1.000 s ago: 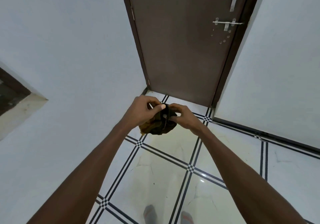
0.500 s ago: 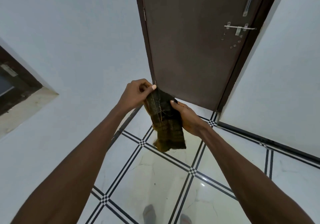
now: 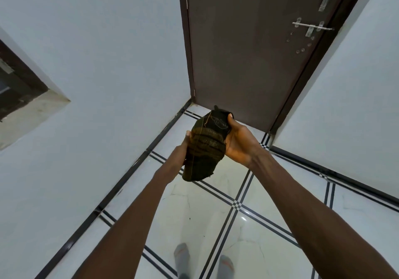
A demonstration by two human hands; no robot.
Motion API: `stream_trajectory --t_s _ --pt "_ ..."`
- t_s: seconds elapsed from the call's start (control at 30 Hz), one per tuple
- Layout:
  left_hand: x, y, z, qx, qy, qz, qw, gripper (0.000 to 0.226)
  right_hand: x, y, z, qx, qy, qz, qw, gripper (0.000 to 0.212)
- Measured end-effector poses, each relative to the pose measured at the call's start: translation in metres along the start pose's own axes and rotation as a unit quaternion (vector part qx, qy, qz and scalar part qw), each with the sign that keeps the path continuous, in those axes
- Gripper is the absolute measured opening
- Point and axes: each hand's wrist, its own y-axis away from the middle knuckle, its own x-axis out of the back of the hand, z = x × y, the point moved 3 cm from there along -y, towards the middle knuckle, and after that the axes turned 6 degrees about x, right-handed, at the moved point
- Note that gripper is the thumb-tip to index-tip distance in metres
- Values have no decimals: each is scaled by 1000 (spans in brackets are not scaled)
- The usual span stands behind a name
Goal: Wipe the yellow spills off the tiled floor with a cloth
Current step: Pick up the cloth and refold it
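Note:
A dark, olive-brown striped cloth (image 3: 205, 147) hangs in the air in front of me, folded into a narrow bundle. My left hand (image 3: 183, 149) holds its left edge, mostly hidden behind the fabric. My right hand (image 3: 239, 142) grips its right side, palm toward me, thumb on the top corner. Below lies the white tiled floor (image 3: 194, 209) with black grout stripes. No yellow spill shows on the tiles in view.
A closed brown door (image 3: 248, 47) with a metal latch (image 3: 311, 28) stands ahead. White walls close in on the left and right. A dark recess (image 3: 19, 88) sits in the left wall. My two feet (image 3: 203, 259) stand on the tiles.
The cloth went from a crumpled ball to hanging open, then to a folded bundle. My left hand dropped to its left edge; my right hand turned palm-up on its right side.

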Motion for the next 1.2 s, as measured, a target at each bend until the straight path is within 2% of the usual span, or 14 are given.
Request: stream_trajectory --t_s 0.1,0.17,0.3,0.4,0.5,0.57,0.63,0.73,0.83,0.9,0.97,1.03,1.1,1.2 --pt "-1 0 5 -32 95 -57 993 86 -2 -5 -4 -18 15 13 1000 47" --pt "5 -3 8 -51 126 -55 989 75 1 -10 -4 -36 34 32 998 48" --pt "17 -11 6 -82 60 3 995 47 11 -18 -6 -82 83 93 989 48" --pt "22 -15 5 -67 21 38 997 40 15 -20 -12 -106 212 101 966 36" --pt "24 -16 4 -46 30 70 996 46 21 -24 -18 -121 363 96 919 21" --pt "27 -16 4 -45 56 78 994 55 28 -27 -21 -114 400 97 904 37" --pt "32 -15 3 -61 83 76 992 67 35 -29 -23 -85 390 97 912 56" --pt "37 -9 9 -107 65 62 990 62 42 -28 -19 -28 392 60 918 65" --pt "40 -3 20 -150 -1 55 987 46 40 -24 -17 32 511 19 859 58" --pt "41 -1 26 -165 -38 48 984 45 35 -23 -19 43 612 6 790 54" --pt "38 2 32 -171 -89 50 980 50 29 -25 -21 48 708 2 704 50" --pt "31 6 40 -185 -164 66 967 55 23 -28 -24 69 764 8 642 45" --pt "25 8 46 -198 -232 90 948 59 19 -29 -28 97 788 18 608 38" --pt "20 7 49 -212 -283 118 928 63 15 -25 -36 132 791 35 597 30"
